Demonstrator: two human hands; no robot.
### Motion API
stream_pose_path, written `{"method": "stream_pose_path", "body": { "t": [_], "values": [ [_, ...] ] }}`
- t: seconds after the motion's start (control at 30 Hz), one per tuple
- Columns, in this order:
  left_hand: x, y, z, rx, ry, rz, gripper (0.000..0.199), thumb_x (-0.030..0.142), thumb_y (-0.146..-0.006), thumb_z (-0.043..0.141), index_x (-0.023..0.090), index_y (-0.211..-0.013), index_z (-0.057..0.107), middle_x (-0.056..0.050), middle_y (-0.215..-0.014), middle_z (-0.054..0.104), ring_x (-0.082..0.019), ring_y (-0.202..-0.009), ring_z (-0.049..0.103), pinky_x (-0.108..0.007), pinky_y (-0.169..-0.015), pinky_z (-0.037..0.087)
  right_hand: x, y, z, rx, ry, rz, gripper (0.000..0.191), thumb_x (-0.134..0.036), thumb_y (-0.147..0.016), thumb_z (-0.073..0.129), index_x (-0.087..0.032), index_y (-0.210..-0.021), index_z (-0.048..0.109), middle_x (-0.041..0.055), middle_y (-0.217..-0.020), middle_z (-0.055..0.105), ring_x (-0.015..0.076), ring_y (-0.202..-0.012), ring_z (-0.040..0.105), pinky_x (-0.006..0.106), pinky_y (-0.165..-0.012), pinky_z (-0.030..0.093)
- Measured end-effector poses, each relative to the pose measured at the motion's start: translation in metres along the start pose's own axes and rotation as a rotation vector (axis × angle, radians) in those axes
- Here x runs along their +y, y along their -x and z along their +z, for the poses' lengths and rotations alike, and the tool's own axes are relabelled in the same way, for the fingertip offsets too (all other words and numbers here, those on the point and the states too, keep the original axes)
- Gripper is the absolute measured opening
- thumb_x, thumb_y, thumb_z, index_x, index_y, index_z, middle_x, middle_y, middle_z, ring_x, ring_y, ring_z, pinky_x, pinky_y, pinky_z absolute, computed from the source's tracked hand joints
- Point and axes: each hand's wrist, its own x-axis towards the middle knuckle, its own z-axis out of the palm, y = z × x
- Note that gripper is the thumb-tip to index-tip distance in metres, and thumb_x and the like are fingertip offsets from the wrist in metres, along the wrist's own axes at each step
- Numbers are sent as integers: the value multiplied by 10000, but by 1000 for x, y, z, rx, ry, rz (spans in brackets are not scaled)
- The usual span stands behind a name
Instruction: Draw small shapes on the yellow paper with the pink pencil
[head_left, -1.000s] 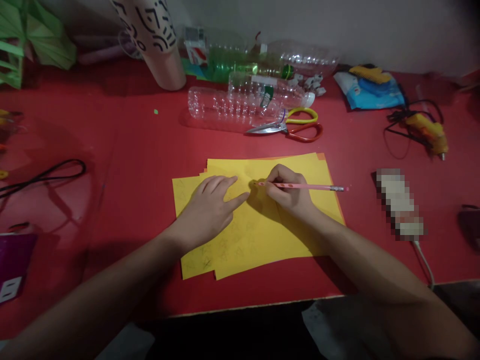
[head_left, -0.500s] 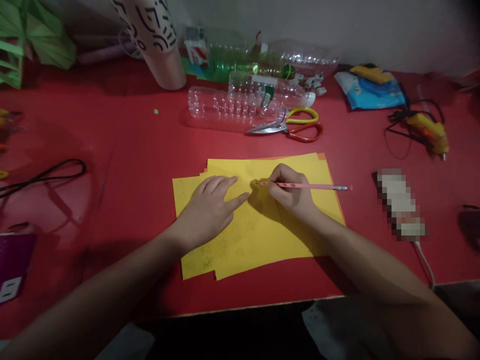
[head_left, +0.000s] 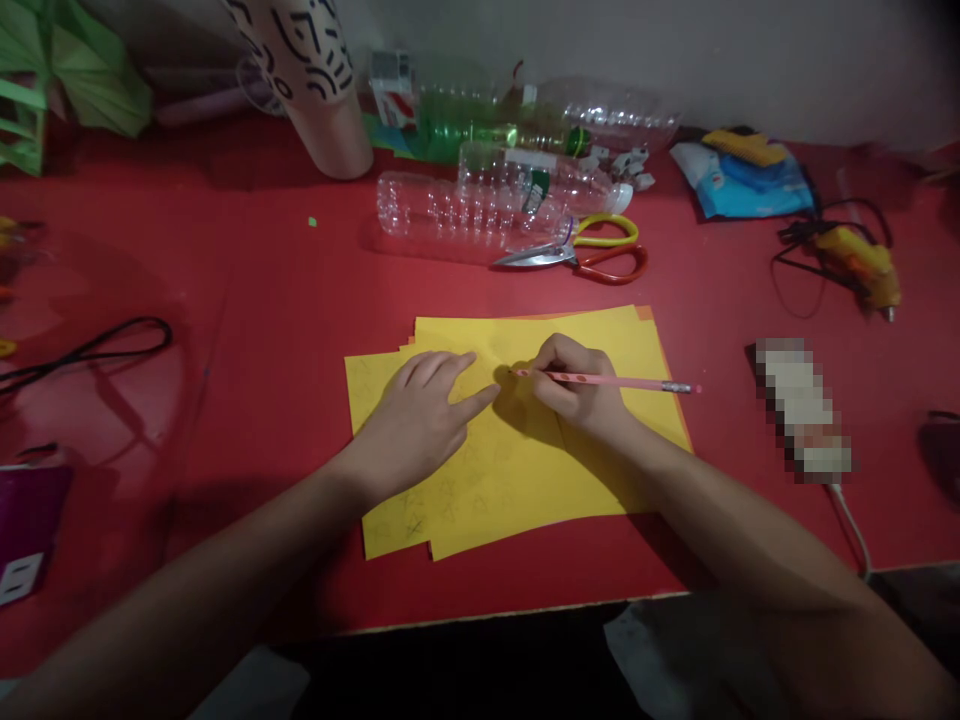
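Note:
My right hand [head_left: 577, 385] is closed around a pink pencil [head_left: 630, 382] with brown spots and a metal eraser end that points right. The pencil's tip is at the upper middle of a yellow sheet of paper [head_left: 525, 480]. Flat on the left part of the paper lies my left hand [head_left: 416, 420], fingers apart, its index finger close to the pencil tip. The yellow sheets overlap, and an orange edge shows beneath them. Faint pencil marks dot the lower left of the paper, where small crossed shapes can be made out.
Beyond the paper lie scissors [head_left: 570, 255] with yellow and red handles, beside clear plastic bottles [head_left: 465, 210]. A patterned tumbler [head_left: 330, 130] stands at the back. To the right are a blurred-out white object with a cord [head_left: 806, 410], a yellow glue gun [head_left: 859, 262] and a blue packet [head_left: 742, 185].
My right hand has shifted slightly left and down, and the pencil's eraser end has dipped a little. My left hand stays in place.

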Motion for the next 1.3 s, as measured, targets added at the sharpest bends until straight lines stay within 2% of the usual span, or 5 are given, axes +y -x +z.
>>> {"method": "stream_pose_path", "body": {
  "t": [0.63,0.9,1.07,1.17,1.3],
  "values": [
    [0,0,1,14,19,-7,481,67,-835,552,204,-1291,619,-205,-1355,547,-366,-1195,530,-577,-974,464,-1,2,0,-112,1,-42,160,-167,-781,578,-233,-682,471,-59,-560,473,88,-508,384,255,-481,289],
    [0,0,0,9,4,4,496,56,-833,554,195,-1306,613,-215,-1358,542,-369,-1196,533,-577,-977,464,-4,2,0,-108,-28,-35,161,-157,-781,590,-225,-674,489,-65,-552,474,87,-505,392,246,-491,305],
    [-1,0,-1,-13,6,-1,468,68,-849,554,194,-1293,629,-220,-1373,534,-378,-1214,525,-579,-976,462,0,-1,-1,11,-200,86,195,-309,-872,614,-230,-727,509,-34,-580,595,105,-490,479,254,-479,358],
    [-1,0,-1,-14,7,3,460,73,-860,553,204,-1294,635,-218,-1391,524,-382,-1227,521,-581,-984,454,3,-4,-2,87,-308,164,289,-430,-931,545,-245,-721,472,-36,-534,583,107,-431,464,253,-430,331],
    [-3,0,-1,-6,5,11,475,73,-856,567,215,-1305,628,-207,-1397,523,-374,-1229,525,-578,-997,449,2,-4,-4,121,-263,163,224,-352,-856,651,-250,-753,481,-59,-525,552,107,-439,453,253,-448,338]
  ]
}}
